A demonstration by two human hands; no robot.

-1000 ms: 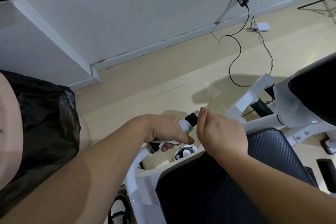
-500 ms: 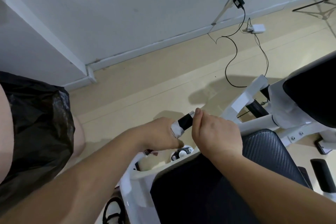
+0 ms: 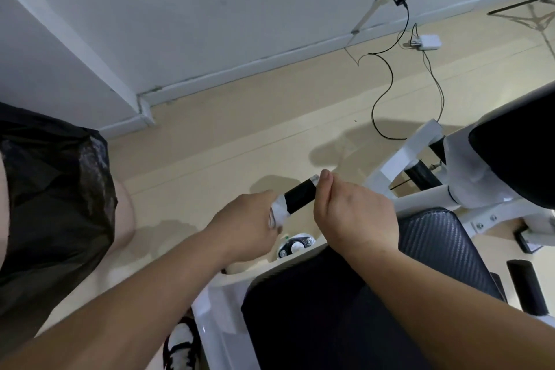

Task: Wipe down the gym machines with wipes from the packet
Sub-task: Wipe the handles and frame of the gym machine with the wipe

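left hand (image 3: 240,228) lower, wipe (image 3: 280,213) slid down handle (image 3: 300,198)

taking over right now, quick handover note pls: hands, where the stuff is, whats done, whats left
Left hand: grips the white wipe, wrapped round the near end of the black handle.
Right hand: curled on the handle's far end, apparently steadying it.
Packet: not in view.
Done: only this handle is under way.
Left: rest of the handle, white frame, seat pad.
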